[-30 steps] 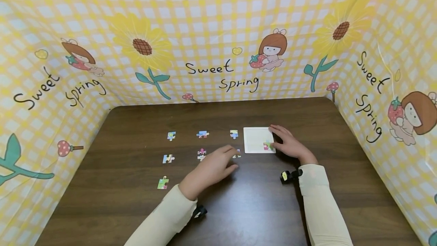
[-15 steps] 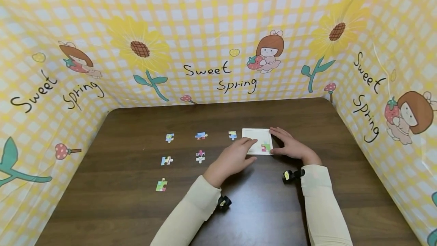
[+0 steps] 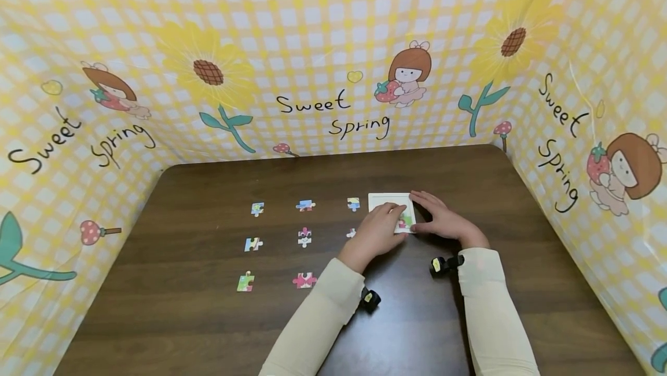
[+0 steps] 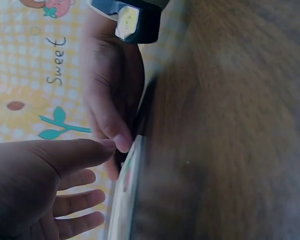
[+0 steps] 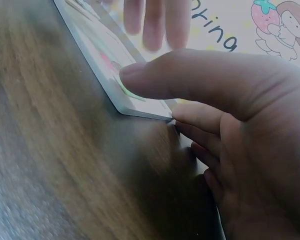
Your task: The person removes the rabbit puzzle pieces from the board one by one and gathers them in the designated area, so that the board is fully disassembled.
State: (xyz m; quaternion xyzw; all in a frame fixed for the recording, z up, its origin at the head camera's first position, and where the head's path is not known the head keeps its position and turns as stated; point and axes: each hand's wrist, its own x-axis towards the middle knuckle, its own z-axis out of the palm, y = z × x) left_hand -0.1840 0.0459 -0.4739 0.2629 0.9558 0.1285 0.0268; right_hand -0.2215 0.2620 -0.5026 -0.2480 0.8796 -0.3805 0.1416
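A white square puzzle frame lies on the table, with a green and pink puzzle piece in its near right corner. My left hand reaches over the frame from the left, fingertips close to that piece. In the left wrist view, the left hand's thumb and several fingers are spread apart. My right hand rests along the frame's right edge, its fingers at the far corner and its thumb near the close corner. The right thumb lies over the frame's surface in the right wrist view.
Left of the frame, several loose puzzle pieces lie in rows, among them a pink one, a green one and a blue one. Another piece is partly hidden by the left hand. A yellow checked cloth surrounds the brown table.
My left hand has moved right from the loose pieces to above the frame. The pink piece and the partly hidden piece have come into sight behind it. My right hand stays at the frame.
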